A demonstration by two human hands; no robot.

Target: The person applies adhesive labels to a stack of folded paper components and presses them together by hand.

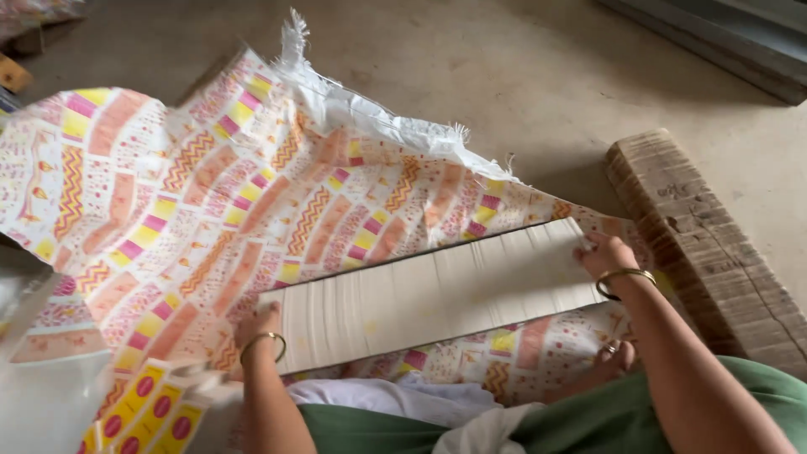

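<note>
In the head view, the left hand (259,324) grips the left end of a long white stack of flat card sheets (437,290), fingers closed on its edge. The right hand (603,254) clasps the right end, so the stack stays together. It lies on a patterned pink-and-yellow woven sack (185,193), beside a brown cardboard bundle (706,244) on the concrete floor (504,67).

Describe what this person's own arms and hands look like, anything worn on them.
Both forearms are bare, with no sleeves showing. The left hand has a thin gold-coloured bangle round the wrist. The right hand wears a matching thin gold-coloured bangle at its wrist. No gloves or watch are visible. Whether either hand wears a ring cannot be told.
</note>
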